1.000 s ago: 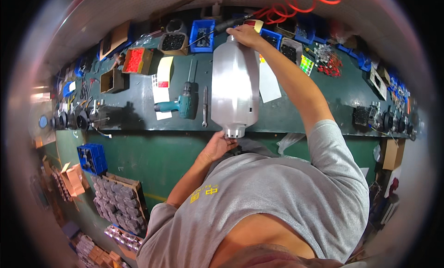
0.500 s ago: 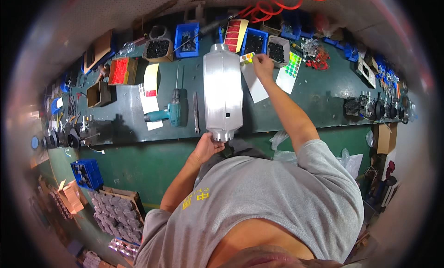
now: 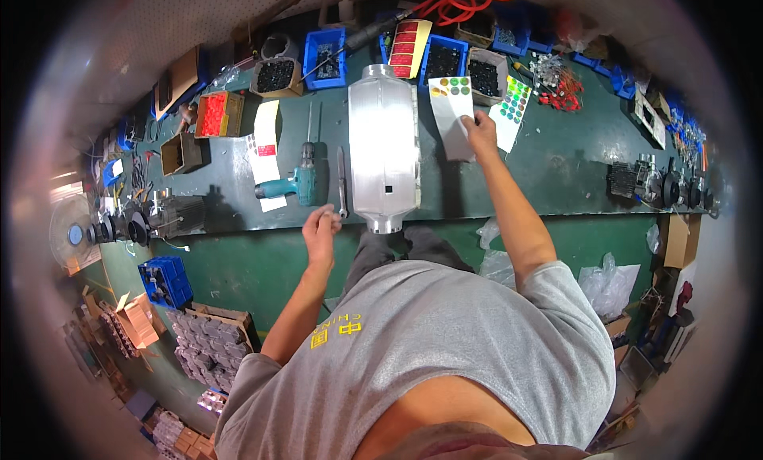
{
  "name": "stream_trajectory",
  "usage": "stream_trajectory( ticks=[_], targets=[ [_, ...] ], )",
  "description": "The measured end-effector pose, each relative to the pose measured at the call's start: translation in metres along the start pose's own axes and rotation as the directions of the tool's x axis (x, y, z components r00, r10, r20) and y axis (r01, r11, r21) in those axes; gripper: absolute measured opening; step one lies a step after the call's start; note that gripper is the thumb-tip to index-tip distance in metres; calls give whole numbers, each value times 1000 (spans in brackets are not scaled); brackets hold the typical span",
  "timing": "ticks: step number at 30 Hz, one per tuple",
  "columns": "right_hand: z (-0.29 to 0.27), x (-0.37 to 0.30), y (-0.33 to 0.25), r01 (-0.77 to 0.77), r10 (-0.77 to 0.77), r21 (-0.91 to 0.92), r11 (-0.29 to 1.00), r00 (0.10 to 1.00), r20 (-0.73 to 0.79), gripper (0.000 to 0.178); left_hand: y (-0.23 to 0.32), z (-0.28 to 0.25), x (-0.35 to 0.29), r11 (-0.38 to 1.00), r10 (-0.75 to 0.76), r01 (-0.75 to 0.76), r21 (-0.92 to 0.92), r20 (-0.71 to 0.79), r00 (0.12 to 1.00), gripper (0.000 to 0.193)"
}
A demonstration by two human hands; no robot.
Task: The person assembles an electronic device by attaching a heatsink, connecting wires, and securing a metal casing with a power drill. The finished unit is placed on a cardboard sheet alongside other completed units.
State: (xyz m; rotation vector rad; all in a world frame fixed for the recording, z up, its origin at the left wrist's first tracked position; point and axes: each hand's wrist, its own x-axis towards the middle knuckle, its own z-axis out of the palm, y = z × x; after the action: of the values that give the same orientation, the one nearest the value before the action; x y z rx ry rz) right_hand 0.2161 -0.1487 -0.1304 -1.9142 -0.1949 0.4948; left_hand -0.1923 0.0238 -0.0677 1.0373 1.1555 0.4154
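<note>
A silver metal housing (image 3: 383, 142), barrel-shaped with narrow collars at both ends, lies lengthwise on the bench in front of me. To its right, my right hand (image 3: 482, 136) pinches the right edge of a white sticker sheet (image 3: 451, 130) with round shiny stickers along its top. Another sheet of round green stickers (image 3: 511, 114) lies just beyond that hand. My left hand (image 3: 320, 226) is at the bench's front edge, fingers loosely bent and apart, with nothing visible in them. Its fingertips are close to the lower end of a wrench (image 3: 342, 182); whether they touch it I cannot tell.
Left of the wrench lie a teal power drill (image 3: 298, 183) and a white label strip (image 3: 267, 154). Along the back stand blue bins (image 3: 324, 59), a box of red parts (image 3: 219, 114) and boxes of black parts (image 3: 486, 75). Motor-like assemblies (image 3: 648, 182) sit at the far right.
My left hand has left the housing's lower collar and moved left and up toward the wrench. My right hand has shifted right and down, bringing the sticker sheet more upright.
</note>
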Motion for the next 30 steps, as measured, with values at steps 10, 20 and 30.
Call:
stream_trajectory(
  ticks=[10, 20, 30],
  targets=[
    [-62, -137, -99, -195, 61, 412, 890, 947, 316, 18, 110, 171, -29, 984, 161, -178, -8, 459, 874, 50],
    [-56, -171, -114, 75, -146, 301, 951, 964, 224, 30, 107, 208, -47, 967, -60, 170, -188, 484, 873, 36],
    [-43, -180, -154, 517, -517, 37, 855, 849, 104, 24, 104, 188, -62, 986, 29, 65, -156, 535, 845, 37]
  ],
)
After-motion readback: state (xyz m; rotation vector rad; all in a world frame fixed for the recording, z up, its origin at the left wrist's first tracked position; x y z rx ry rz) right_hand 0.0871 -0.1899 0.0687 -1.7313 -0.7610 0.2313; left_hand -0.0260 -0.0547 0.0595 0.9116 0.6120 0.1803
